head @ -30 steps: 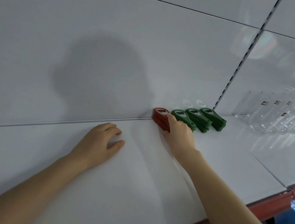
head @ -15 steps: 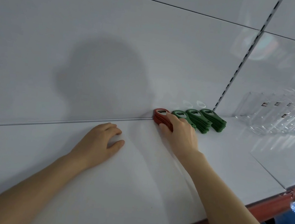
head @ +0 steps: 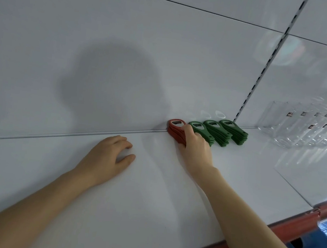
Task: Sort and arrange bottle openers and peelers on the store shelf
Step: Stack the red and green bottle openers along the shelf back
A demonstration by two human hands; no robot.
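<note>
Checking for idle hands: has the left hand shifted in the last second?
No. The left hand lies in the same spot below the shelf's back seam, left of the red opener stack.

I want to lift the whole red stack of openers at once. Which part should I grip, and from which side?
Probably the handle ends, from the front, where the right hand lies. The red stack of openers has its heads against the back panel, and a green stack sits close on its right; front and left are free.
</note>
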